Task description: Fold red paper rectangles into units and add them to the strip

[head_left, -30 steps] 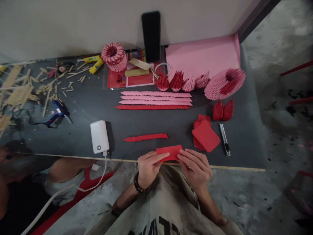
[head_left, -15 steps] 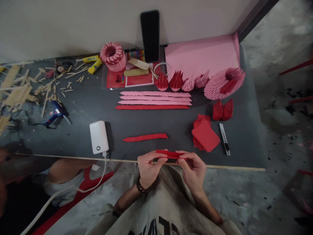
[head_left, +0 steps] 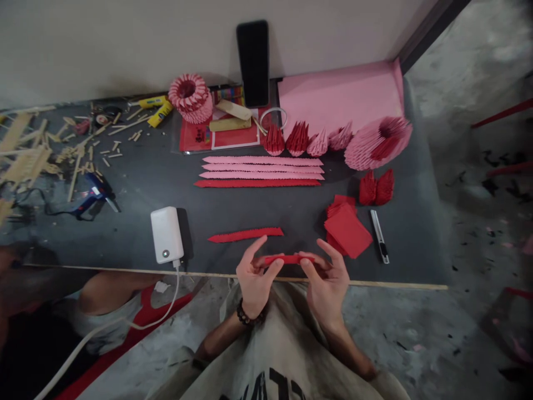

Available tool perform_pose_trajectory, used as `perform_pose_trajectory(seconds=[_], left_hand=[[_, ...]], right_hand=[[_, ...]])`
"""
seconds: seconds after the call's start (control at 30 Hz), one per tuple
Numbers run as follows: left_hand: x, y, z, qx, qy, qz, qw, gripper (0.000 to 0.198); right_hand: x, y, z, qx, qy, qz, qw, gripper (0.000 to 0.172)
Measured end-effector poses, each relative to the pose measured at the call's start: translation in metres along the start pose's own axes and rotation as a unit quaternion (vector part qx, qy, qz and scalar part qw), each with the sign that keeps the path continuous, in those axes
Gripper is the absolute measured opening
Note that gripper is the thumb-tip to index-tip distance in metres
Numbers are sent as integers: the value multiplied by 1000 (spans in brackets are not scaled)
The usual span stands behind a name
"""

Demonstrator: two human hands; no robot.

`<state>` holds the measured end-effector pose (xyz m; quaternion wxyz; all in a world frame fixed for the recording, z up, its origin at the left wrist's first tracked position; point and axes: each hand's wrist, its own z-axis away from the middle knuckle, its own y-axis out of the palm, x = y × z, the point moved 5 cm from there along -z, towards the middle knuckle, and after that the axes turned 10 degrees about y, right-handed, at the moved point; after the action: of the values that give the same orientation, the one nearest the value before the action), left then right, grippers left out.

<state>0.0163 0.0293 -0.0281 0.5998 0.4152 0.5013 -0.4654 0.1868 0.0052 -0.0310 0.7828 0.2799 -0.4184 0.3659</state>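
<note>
A narrow folded red paper strip (head_left: 290,259) is stretched between my two hands at the table's front edge. My left hand (head_left: 257,280) pinches its left end, with the index finger raised. Its right end is gripped by my right hand (head_left: 327,280), whose index finger also points up. Just beyond lies a short jagged red chain (head_left: 246,235). Farther back, several pink chains (head_left: 262,168) and one long red chain (head_left: 258,183) lie side by side. A stack of red paper rectangles (head_left: 348,229) sits right of my hands, beside a box cutter (head_left: 380,236).
A white power bank (head_left: 166,235) with a cable is at the left. Wood scraps (head_left: 31,147) and a blue glue gun (head_left: 91,197) lie farther left. Folded paper pieces (head_left: 377,143), pink sheets (head_left: 337,97) and a phone (head_left: 254,64) stand behind. Part of another person shows lower left.
Both index fingers have lifted off the red strip, which now looks narrower between my hands. The view has shifted slightly.
</note>
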Motion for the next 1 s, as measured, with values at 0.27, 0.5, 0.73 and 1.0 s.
perform_pose_trajectory(seconds=[0.27, 0.5, 0.73, 1.0], left_hand=[[1, 4, -10, 74, -58, -22, 995, 26], [1, 1, -19, 111, -79, -25, 990, 22], [-2, 0, -17, 110, -100, -21, 989, 26], [-6, -6, -15, 93, -5, -120, 988, 19]], right_hand=[[3, -3, -8, -18, 9, 22, 1000, 49], [2, -4, -14, -25, 29, 40, 998, 65], [-1, -2, -14, -33, 42, 32, 998, 68], [-2, 2, -13, -23, 33, 15, 999, 73]])
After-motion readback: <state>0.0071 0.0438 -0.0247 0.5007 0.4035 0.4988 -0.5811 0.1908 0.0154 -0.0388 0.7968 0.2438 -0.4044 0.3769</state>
